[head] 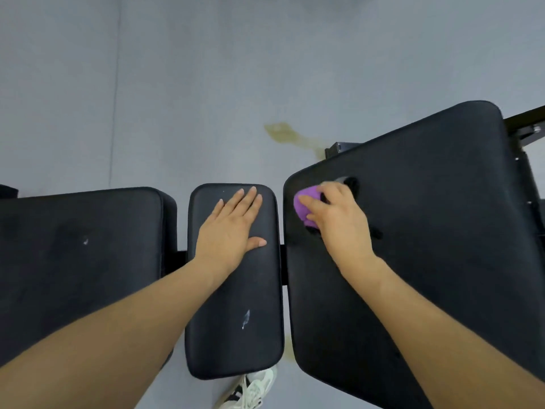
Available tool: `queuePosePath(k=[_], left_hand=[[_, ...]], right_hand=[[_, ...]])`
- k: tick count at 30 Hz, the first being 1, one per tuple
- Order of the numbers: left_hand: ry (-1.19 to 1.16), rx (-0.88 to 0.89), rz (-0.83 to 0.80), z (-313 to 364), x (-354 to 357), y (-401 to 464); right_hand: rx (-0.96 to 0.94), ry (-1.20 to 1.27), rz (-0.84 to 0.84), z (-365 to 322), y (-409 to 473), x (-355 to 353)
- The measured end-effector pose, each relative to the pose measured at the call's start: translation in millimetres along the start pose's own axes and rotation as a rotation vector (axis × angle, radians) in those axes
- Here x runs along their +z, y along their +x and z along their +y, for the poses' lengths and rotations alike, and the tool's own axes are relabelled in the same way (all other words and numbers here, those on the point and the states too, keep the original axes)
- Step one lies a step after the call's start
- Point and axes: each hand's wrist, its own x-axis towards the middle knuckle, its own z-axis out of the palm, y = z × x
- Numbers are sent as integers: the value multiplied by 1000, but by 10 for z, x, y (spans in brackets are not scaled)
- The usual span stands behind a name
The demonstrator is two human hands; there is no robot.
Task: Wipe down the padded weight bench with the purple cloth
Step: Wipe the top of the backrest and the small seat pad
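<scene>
The black padded weight bench runs across the view in three pads: a left pad (82,255), a narrow middle pad (253,329) and a large raised right pad (442,202). My left hand (233,228) lies flat on the middle pad with its fingers straight. My right hand (339,219) grips the bunched purple cloth (306,206) and holds it against the near-left part of the right pad. Most of the cloth is hidden under my fingers. White scuff marks show on the left and middle pads.
Grey floor lies beyond the bench, with a yellowish stain (283,134) near the right pad's far corner. Black metal frame parts (525,125) stick out at the far right. My white shoe (250,391) stands on the floor below the middle pad.
</scene>
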Motion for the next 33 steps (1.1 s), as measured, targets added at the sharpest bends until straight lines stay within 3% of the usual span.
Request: queuePosePath(k=[4, 13, 16, 20, 25, 29, 33], left_hand=[[-4, -24, -82, 44, -100, 73], [3, -16, -158, 39, -104, 150], [-5, -21, -177, 51, -121, 157], [2, -30, -206, 55, -165, 161], [22, -41, -211, 80, -149, 163], [39, -39, -218, 84, -135, 170], [26, -43, -233, 86, -151, 176]], right_hand=[[-85, 10, -88, -37, -300, 6], [-24, -126, -68, -124, 846, 192], [18, -31, -40, -197, 579, 155], [-178, -38, -124, -243, -217, 99], [-135, -80, -216, -154, 175, 51], [-48, -173, -73, -161, 686, 144], [-109, -242, -68, -257, 263, 120]])
